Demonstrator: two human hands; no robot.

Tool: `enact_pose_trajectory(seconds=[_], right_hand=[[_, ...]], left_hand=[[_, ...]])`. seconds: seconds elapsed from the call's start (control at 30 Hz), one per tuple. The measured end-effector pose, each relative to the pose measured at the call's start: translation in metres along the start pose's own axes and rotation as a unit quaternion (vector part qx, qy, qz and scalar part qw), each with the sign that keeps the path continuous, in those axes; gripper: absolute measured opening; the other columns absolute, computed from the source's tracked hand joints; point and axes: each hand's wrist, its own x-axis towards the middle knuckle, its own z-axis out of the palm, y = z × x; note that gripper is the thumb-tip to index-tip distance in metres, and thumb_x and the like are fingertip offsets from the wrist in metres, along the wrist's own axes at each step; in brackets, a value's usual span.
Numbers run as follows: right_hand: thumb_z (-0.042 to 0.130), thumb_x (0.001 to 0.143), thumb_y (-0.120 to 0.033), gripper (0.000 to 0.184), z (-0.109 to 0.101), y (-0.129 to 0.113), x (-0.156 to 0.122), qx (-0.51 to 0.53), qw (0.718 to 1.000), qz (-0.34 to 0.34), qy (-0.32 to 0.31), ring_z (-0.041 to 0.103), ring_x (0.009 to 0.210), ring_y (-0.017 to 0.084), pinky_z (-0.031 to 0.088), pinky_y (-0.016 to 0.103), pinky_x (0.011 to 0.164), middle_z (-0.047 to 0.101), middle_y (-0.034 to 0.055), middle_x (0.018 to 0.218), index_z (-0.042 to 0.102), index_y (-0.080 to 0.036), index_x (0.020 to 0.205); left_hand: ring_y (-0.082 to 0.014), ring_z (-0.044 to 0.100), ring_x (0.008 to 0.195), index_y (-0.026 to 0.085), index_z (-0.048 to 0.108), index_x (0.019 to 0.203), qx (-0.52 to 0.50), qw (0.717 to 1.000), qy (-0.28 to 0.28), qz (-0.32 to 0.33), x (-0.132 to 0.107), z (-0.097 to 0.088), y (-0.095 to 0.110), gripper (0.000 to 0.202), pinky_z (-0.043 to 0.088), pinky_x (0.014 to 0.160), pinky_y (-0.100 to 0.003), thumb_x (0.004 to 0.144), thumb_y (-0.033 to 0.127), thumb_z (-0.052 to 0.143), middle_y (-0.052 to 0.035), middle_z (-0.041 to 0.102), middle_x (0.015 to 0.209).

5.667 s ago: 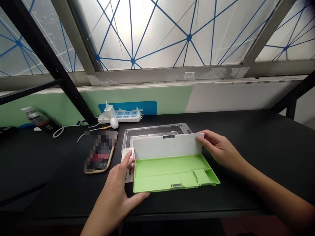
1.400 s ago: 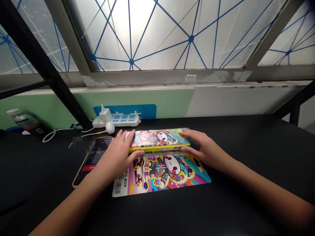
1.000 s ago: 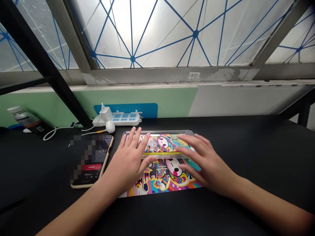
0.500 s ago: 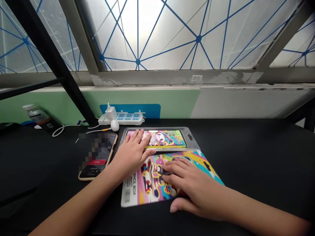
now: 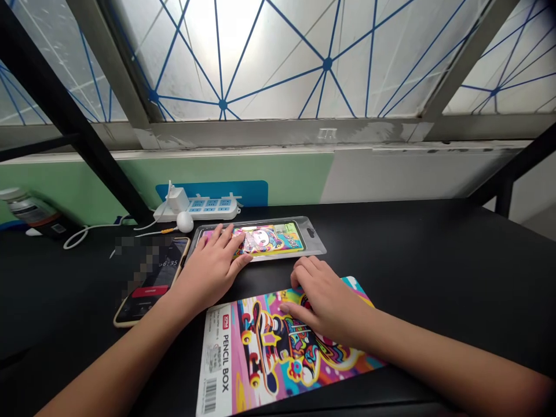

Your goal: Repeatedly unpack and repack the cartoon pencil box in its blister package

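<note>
Cartoon-print pencil box (image 5: 270,238) sat in clear plastic blister tray (image 5: 316,248), left hand (image 5: 212,270) flat on it, gripping nothing. Right hand (image 5: 329,301) lay open on colourful cardboard backing sheet (image 5: 260,362), apart from tray; joining looked undone.

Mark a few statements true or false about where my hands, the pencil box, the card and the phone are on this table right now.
1. The left hand lies flat on the pencil box, which sits in the clear plastic tray. True.
2. The right hand holds the printed card up off the table. False: the card lies flat on the table, with the right hand spread on top of it.
3. The phone lies to the right of the tray. False: it lies to the left, beside the left hand.
4. The card reads PENCIL BOX along its left end. True.
5. The power strip lies beyond the tray, by the wall. True.
</note>
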Motion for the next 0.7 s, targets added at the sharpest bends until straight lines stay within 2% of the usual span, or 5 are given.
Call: enact_pose_trajectory(seconds=[0.17, 0.27, 0.33, 0.47, 0.7], right_hand=[[0.056, 0.096, -0.052, 0.029, -0.031, 0.019, -0.005, 0.092, 0.994, 0.047, -0.034, 0.051, 0.056, 0.016, 0.035, 0.029, 0.054, 0.06, -0.0025, 0.068, 0.051, -0.024, 0.093], [0.053, 0.095, -0.062, 0.04, -0.058, 0.059, -0.001, 0.105, 0.988, 0.107, -0.044, 0.054, 0.058, 0.017, 0.036, 0.03, 0.055, 0.061, -0.0014, 0.065, 0.053, -0.025, 0.08], [0.049, 0.095, -0.067, 0.047, -0.072, 0.093, 0.002, 0.105, 0.976, 0.163, -0.104, 0.056, 0.059, 0.017, 0.038, 0.03, 0.054, 0.063, -0.0004, 0.066, 0.056, -0.025, 0.074], [0.046, 0.094, -0.07, 0.051, -0.08, 0.143, 0.002, 0.063, 0.959, 0.223, -0.163, 0.06, 0.066, 0.021, 0.043, 0.035, 0.059, 0.067, 0.0026, 0.072, 0.062, -0.025, 0.074], [0.057, 0.09, -0.065, 0.046, -0.054, 0.118, 0.011, 0.138, 0.971, 0.187, -0.063, 0.068, 0.093, 0.026, 0.052, 0.036, 0.078, 0.074, 0.0091, 0.108, 0.067, -0.023, 0.107]], left_hand=[[-0.034, 0.022, 0.156, 0.024, 0.049, 0.151, -0.036, 0.999, -0.022, -0.006, -0.001, -0.004, -0.005, 0.058, 0.026, 0.12, -0.061, 0.108, 0.054, 0.023, -0.0076, 0.032, 0.166], [-0.0329, 0.024, 0.155, 0.024, 0.058, 0.14, -0.052, 0.998, -0.022, -0.001, -0.004, -0.007, -0.006, 0.057, 0.026, 0.12, -0.061, 0.107, 0.055, 0.022, -0.0067, 0.035, 0.165], [-0.0329, 0.026, 0.155, 0.023, 0.063, 0.13, -0.048, 0.999, -0.013, 0.008, -0.006, -0.008, -0.003, 0.054, 0.028, 0.12, -0.06, 0.106, 0.056, 0.027, -0.0083, 0.038, 0.164], [-0.0315, 0.029, 0.154, 0.022, 0.058, 0.135, -0.024, 0.999, -0.009, 0.028, -0.008, -0.004, 0.003, 0.051, 0.027, 0.12, -0.059, 0.104, 0.057, 0.036, -0.0107, 0.04, 0.163], [-0.0311, 0.023, 0.156, 0.029, 0.044, 0.154, 0.014, 0.999, -0.025, 0.034, -0.01, 0.0, 0.005, 0.055, 0.025, 0.12, -0.061, 0.107, 0.052, 0.028, -0.0073, 0.029, 0.168]])
